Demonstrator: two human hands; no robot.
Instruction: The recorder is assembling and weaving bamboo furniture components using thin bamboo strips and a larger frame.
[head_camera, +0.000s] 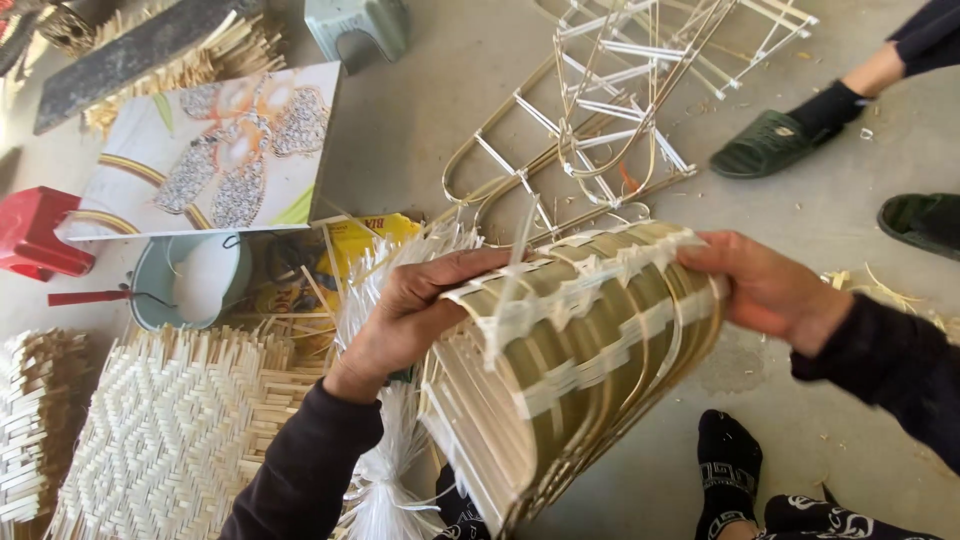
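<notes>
Bamboo basket frame fills my lap, tilted on its side above the concrete floor; white plastic strips already bind several rows across its curved green slats, while the lower slat ends look loose, so I judge the lashing partly done. Beside my knee lies a woven bamboo mat. My left hand clenches the frame's near rim, thumb over a strip. My right hand grips the far edge. A bundle of white strips hangs below my left wrist.
</notes>
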